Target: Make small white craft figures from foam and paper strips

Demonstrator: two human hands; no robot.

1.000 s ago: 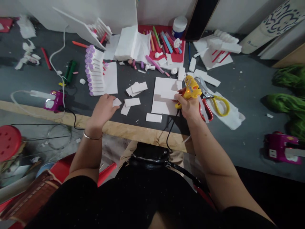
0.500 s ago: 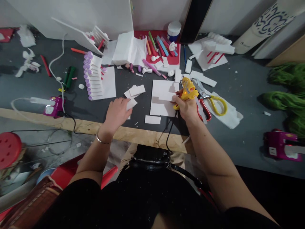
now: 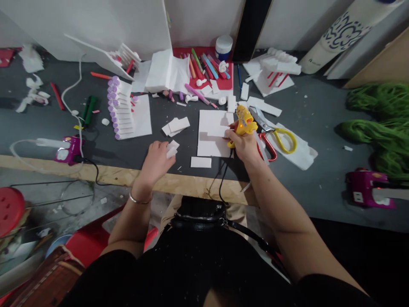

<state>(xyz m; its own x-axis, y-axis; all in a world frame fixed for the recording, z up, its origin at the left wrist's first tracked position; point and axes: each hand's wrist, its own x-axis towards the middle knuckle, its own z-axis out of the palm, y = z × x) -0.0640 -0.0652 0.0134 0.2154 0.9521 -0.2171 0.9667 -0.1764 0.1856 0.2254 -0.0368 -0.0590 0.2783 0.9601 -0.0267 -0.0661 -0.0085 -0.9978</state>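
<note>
A yellow glue gun (image 3: 245,121), a small orange light glowing on its body, is over the right edge of a white square board (image 3: 204,147) on the table (image 3: 322,170). The person's right hand (image 3: 242,144) is wrapped around its handle. A white strip (image 3: 217,131) lies across the board and reaches this hand's fingertips; whether they pinch it cannot be told. The left hand (image 3: 159,161) has thumb and fingers together on small white pieces (image 3: 172,150), left of the board; whether these are lifted is unclear.

Between the hands, a white rectangle (image 3: 201,162) lies just below the board. Overlapping white cards (image 3: 179,125) rest beyond the left hand. Yellow-handled scissors (image 3: 289,140) lie right of the glue gun. Farther back, coloured sticks (image 3: 209,66) lie on a red sheet (image 3: 228,86).
</note>
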